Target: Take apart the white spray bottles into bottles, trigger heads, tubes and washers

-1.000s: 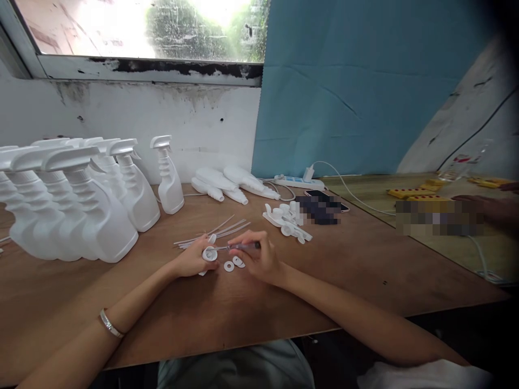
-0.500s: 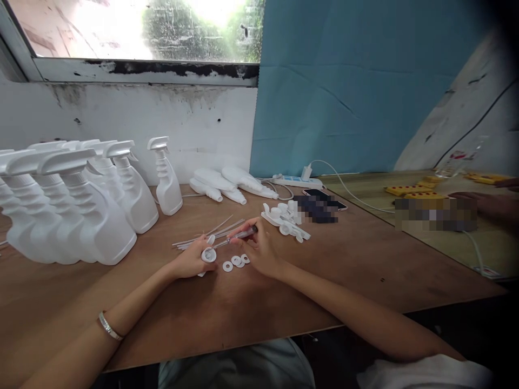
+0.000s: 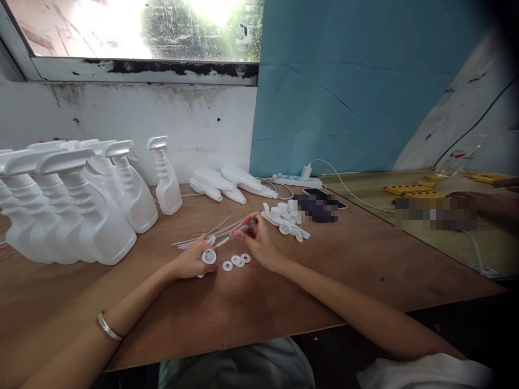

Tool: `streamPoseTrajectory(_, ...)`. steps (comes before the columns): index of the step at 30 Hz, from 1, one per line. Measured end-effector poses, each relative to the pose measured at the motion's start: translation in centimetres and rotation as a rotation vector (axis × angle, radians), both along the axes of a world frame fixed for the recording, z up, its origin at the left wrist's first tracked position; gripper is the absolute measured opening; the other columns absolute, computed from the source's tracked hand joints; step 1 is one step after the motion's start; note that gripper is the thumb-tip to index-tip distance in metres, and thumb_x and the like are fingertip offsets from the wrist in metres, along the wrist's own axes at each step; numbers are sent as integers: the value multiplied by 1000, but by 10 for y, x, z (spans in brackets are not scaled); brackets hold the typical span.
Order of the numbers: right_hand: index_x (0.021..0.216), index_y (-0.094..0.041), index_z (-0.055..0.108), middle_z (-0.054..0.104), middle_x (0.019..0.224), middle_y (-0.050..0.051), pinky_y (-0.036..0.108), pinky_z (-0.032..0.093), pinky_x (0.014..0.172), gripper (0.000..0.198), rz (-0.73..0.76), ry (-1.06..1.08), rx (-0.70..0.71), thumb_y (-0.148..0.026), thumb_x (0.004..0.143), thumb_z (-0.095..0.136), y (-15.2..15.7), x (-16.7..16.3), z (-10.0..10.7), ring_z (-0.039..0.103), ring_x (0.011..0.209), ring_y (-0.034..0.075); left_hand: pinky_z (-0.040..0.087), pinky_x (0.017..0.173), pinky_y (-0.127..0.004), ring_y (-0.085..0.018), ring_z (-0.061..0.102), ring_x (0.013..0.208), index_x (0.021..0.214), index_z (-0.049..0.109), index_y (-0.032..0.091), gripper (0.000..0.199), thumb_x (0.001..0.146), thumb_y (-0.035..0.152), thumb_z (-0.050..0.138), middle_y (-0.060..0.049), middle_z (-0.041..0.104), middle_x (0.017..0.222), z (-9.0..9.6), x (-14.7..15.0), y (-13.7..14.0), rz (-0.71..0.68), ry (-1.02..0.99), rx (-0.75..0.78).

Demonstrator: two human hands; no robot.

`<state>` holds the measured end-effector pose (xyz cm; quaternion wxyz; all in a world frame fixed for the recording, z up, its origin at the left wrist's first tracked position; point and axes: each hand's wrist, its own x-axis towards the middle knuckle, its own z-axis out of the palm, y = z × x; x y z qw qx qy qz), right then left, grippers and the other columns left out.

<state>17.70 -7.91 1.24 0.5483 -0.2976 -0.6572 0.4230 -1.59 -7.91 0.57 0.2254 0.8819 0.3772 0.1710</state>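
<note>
My left hand (image 3: 193, 260) is closed around a white spray trigger head (image 3: 208, 256), whose round cap opening faces up toward me. In my right hand (image 3: 257, 240) is a screwdriver (image 3: 235, 233) with a clear and dark handle. Its metal shaft slants down to the left and its tip reaches the cap opening; how deep it sits I cannot tell. Several white ring washers (image 3: 236, 261) lie on the table between my hands. Thin white dip tubes (image 3: 219, 233) lie just behind them. A heap of white trigger heads (image 3: 286, 220) sits beyond my right hand.
Several assembled spray bottles (image 3: 97, 216) stand at the left, one bottle (image 3: 168, 183) apart from the others. White bottles (image 3: 235, 182) lie by the wall near a power strip (image 3: 298, 181). A phone (image 3: 324, 197) rests behind the heap. At far right, another person's hand (image 3: 470, 202) is near yellow objects (image 3: 421, 193).
The screwdriver has tilted more steeply, its handle end a little higher, with its tip now at the cap opening. My right hand's grip has shifted slightly; my left hand stays put.
</note>
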Motion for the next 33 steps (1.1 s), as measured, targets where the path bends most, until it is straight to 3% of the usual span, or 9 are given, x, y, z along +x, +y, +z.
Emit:
streamPoseTrajectory(6, 83, -23, 33, 64, 79, 1, 28, 45, 59, 25, -34, -175, 185, -22, 76, 57, -16, 0, 6, 58, 65, 14, 29, 82, -29, -17, 40, 75, 48, 35, 17, 26, 65, 19, 54, 3, 41, 57, 0, 0, 0, -21, 40, 2)
streamPoseTrajectory(17, 79, -22, 35, 55, 65, -5, 27, 43, 61, 38, 72, 27, -194, -35, 65, 68, 11, 4, 1, 56, 63, 13, 28, 79, -26, -14, 39, 71, 50, 33, 16, 23, 64, 14, 51, 3, 42, 62, 6, 4, -3, -83, 53, 29)
streamPoseTrajectory(25, 81, -23, 35, 58, 70, -4, 29, 43, 69, 33, 94, -16, -135, -29, 69, 65, 0, 2, 3, 56, 67, 13, 27, 79, -27, -15, 41, 72, 49, 35, 15, 22, 64, 13, 50, 3, 42, 58, 6, 3, -2, -103, 78, 28)
streamPoseTrajectory(33, 78, -22, 34, 58, 65, -5, 26, 42, 66, 38, 163, 108, -287, -28, 64, 69, 7, 0, 2, 59, 67, 13, 27, 82, -28, -14, 41, 71, 50, 35, 16, 22, 64, 15, 51, 4, 43, 59, 6, 4, -3, -82, 99, 27)
